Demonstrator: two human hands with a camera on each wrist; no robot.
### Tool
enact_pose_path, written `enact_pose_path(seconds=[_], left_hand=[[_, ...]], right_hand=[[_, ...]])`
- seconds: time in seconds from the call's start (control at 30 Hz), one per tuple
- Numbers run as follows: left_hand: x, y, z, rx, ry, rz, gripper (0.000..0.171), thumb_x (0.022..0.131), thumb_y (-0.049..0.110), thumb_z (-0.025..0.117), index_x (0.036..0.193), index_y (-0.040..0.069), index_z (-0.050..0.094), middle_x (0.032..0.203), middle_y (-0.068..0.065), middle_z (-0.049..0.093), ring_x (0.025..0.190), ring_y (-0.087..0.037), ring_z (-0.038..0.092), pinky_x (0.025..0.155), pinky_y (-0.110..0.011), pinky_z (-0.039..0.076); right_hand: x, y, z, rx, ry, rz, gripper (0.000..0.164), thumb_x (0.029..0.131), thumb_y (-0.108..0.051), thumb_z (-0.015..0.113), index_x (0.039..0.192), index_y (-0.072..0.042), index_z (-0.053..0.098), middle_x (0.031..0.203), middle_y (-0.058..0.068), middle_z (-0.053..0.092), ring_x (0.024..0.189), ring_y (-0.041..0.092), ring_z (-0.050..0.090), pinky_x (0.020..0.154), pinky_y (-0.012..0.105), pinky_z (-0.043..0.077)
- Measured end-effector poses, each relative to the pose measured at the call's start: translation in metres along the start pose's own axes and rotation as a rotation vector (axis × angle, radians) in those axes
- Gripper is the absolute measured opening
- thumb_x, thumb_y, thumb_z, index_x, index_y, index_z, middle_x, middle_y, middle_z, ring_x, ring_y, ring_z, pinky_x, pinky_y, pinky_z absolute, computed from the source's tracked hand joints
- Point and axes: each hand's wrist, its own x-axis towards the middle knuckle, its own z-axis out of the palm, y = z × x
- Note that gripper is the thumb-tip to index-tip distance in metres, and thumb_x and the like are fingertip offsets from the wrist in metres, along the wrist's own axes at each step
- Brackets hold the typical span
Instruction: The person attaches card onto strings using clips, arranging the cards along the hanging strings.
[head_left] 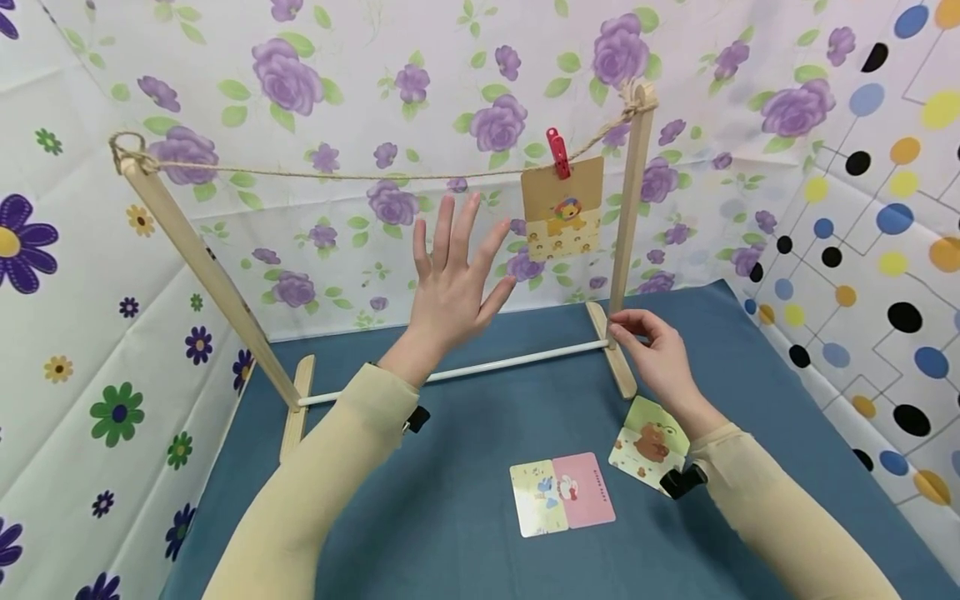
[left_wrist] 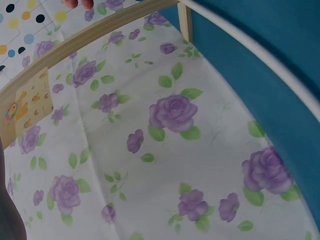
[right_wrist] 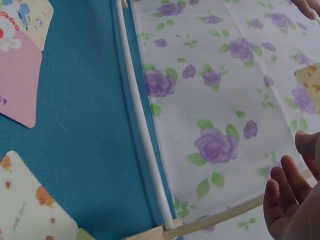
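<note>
My left hand (head_left: 453,283) is raised in front of a twine line (head_left: 322,173), fingers straight and spread, holding nothing. My right hand (head_left: 660,354) is beside the right wooden post (head_left: 632,200) of the frame. Its fingers are loosely bent with nothing between them, overlapping the post in the right wrist view. From the line, near that post, hangs a tan card with a lion (head_left: 564,221), held by a red clothespin (head_left: 558,152). Below the right hand, a green bear card (head_left: 649,446) lies on the blue cloth, partly covered by the wrist. A pink and yellow card (head_left: 562,494) lies to its left.
The left wooden post (head_left: 213,279) leans outward, and the twine is knotted around both post tops. A white rod (head_left: 517,361) joins the two wooden feet low over the blue cloth (head_left: 457,517). Floral sheets (head_left: 420,100) stand behind and at the sides.
</note>
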Motion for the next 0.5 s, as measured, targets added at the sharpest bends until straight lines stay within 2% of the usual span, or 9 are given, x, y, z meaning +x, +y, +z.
enact_pose_path(seconds=[0.2,0.37,0.5], left_hand=[[-0.022,0.004,0.006,-0.026,-0.042,-0.007,0.067,0.111,0.051,0.051,0.167,0.020,0.033,0.176,-0.020,0.011,0.163,-0.042,0.000,0.123,-0.072,0.001],[-0.038,0.005,0.009,-0.067,-0.093,-0.031,0.065,0.113,0.054,0.042,0.168,0.022,0.032,0.178,-0.017,0.005,0.163,-0.041,-0.004,0.124,-0.070,-0.004],[-0.058,0.004,0.011,-0.097,-0.116,-0.056,0.064,0.114,0.056,0.037,0.168,0.023,0.031,0.178,-0.015,0.003,0.163,-0.041,-0.004,0.123,-0.070,-0.004]], right_hand=[[-0.005,0.010,-0.005,-0.014,-0.009,0.035,0.036,0.110,-0.034,0.066,0.130,-0.005,0.072,0.123,0.012,0.071,0.109,0.013,0.061,0.088,0.022,0.050],[-0.012,0.015,-0.009,-0.009,-0.021,0.068,0.037,0.109,-0.036,0.066,0.132,-0.007,0.071,0.122,0.011,0.070,0.109,0.015,0.061,0.085,0.022,0.050],[-0.018,0.021,-0.011,-0.019,-0.058,0.096,0.037,0.109,-0.036,0.066,0.133,-0.008,0.071,0.122,0.011,0.070,0.108,0.017,0.060,0.082,0.024,0.049]])
